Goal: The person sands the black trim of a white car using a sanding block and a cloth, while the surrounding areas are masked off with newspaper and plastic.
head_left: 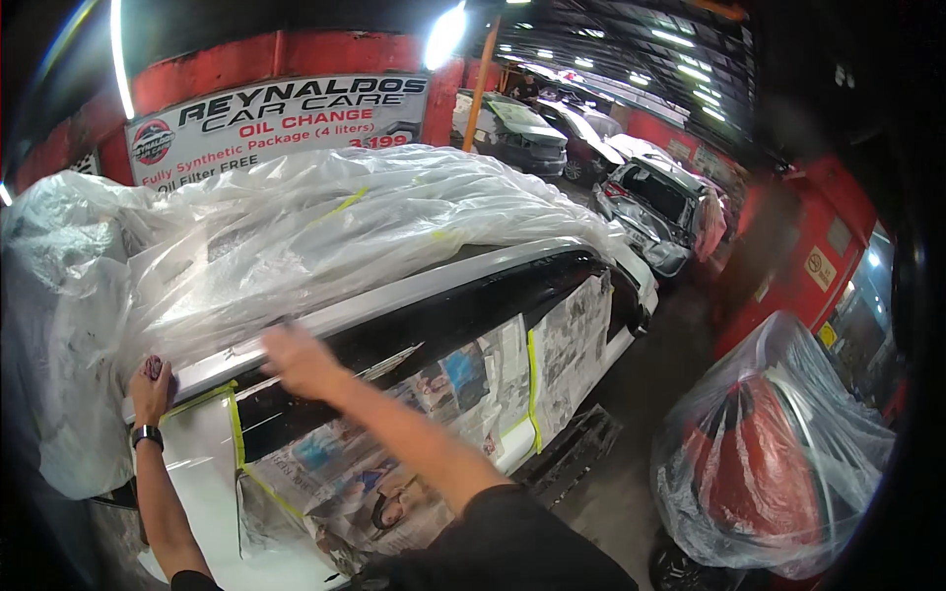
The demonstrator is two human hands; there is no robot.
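Note:
A white car (197, 440) stands before me with its roof under a crumpled clear plastic sheet (325, 231). Newspaper (463, 389) covers much of its side, edged with yellow-green masking tape (533, 379). My left hand (150, 396), a dark band on its wrist, is closed at the front end of the pale roof edge (394, 291). A small, dark reddish, crumpled thing (153, 367) shows at its fingers. Motion smears my right hand (299, 362), which is over the roof edge above the dark side window (473, 300); its fingers and anything in them are unclear.
At the right stands a red object (754, 453) wrapped in clear plastic. A silver car with an open rear (650, 212) and other cars are parked farther back. An orange post (482, 84) rises beyond the roof, near a large wall banner (286, 123).

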